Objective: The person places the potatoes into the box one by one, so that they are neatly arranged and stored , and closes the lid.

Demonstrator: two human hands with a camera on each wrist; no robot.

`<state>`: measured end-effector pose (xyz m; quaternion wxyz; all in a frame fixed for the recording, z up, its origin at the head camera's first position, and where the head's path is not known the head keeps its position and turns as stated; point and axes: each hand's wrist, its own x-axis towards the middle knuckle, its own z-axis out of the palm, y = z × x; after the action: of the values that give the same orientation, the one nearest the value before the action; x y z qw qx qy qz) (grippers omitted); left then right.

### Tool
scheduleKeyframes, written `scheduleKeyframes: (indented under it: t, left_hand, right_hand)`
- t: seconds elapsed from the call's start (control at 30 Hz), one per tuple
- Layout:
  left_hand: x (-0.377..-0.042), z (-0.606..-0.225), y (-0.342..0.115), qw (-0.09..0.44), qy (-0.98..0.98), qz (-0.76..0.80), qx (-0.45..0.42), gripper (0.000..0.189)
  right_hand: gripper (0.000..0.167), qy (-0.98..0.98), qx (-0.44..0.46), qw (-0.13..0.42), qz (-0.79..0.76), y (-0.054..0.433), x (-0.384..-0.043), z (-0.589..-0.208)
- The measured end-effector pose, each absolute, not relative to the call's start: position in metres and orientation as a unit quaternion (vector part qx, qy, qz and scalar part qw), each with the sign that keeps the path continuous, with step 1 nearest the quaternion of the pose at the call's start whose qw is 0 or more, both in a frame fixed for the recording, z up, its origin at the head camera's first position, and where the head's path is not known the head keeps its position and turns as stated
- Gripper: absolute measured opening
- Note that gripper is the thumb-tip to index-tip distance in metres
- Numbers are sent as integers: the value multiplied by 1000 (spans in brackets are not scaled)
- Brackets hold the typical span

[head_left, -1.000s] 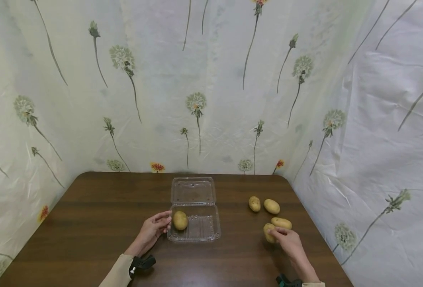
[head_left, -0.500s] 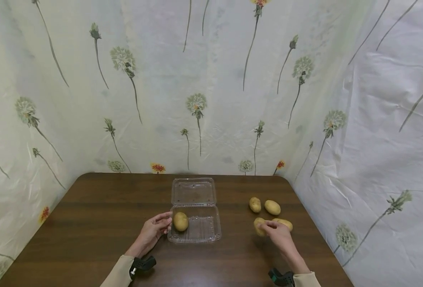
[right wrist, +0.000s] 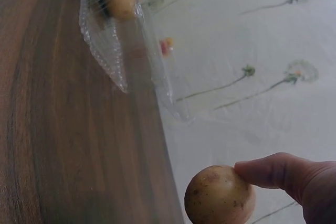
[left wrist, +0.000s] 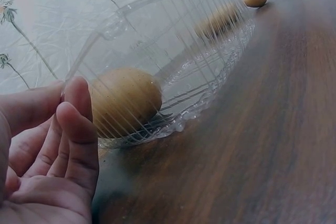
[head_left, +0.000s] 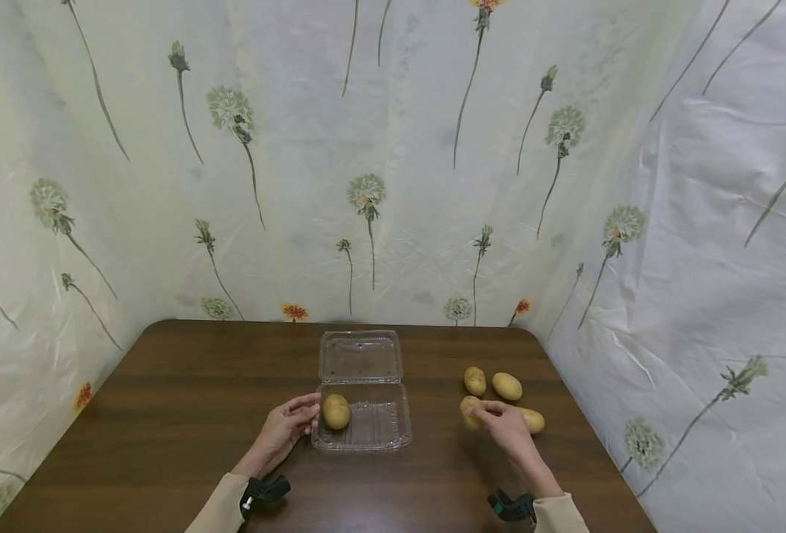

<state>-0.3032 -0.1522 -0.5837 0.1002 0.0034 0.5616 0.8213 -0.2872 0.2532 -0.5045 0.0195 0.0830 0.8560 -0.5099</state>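
Note:
A clear plastic clamshell container [head_left: 383, 428] lies on the table with its lid laid back. One potato [head_left: 336, 411] rests at the left end of its base. My left hand [head_left: 283, 433] pinches the container's left rim between thumb and fingers, as the left wrist view shows close up. To the right, my right hand [head_left: 511, 435] holds another potato [right wrist: 214, 196] by the fingertips, its thumb pressed on the skin. That potato is apart from the container, and its far side is hidden in the right wrist view.
Two potatoes, one speckled [head_left: 475, 380] and one smoother [head_left: 507, 386], lie behind my right hand. A third potato [head_left: 533, 420] is partly covered by that hand. The brown wooden table [head_left: 166, 414] ends at a flowered curtain [head_left: 406, 244] at the back.
My right hand has moved left with its potato, away from the potato beside it and toward the container. The left hand stays at the container's rim.

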Motion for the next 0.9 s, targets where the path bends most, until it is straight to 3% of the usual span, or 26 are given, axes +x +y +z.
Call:
scheduleKeyframes:
  t: [0.9]
  left_hand:
    - [-304,-583,-155,106,568,816,19,52]
  right_hand:
    - [51,853,43,33,-519,204,-309,-477]
